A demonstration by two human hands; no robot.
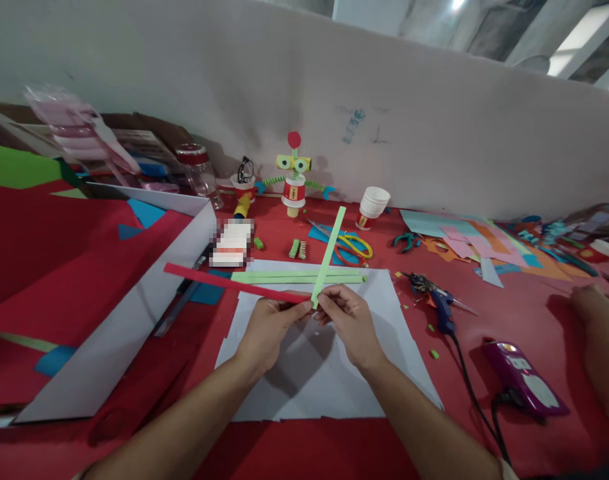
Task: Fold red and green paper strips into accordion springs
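My left hand (pixel 268 331) is closed on a red paper strip (pixel 224 281), which reaches out to the left. Closed at the lower end of a light green paper strip (pixel 330 250) is my right hand (pixel 351 323); this strip slants upward. The two strips meet at a corner between my fingertips. Both hands are above white paper sheets (pixel 304 387). More light green strips (pixel 294 276) lie along the far edge of the sheets. Past them are two small folded paper springs (pixel 298 249).
At the wall stands a paper-cup robot figure (pixel 294 191), with stacked paper cups (pixel 374 203) beside it. Yellow-handled scissors (pixel 357 245) lie in front. To the right are a glue gun (pixel 437 300) and a purple power strip (pixel 526 379). Another person's hand (pixel 597 320) rests far right. A box (pixel 129 300) flanks the left.
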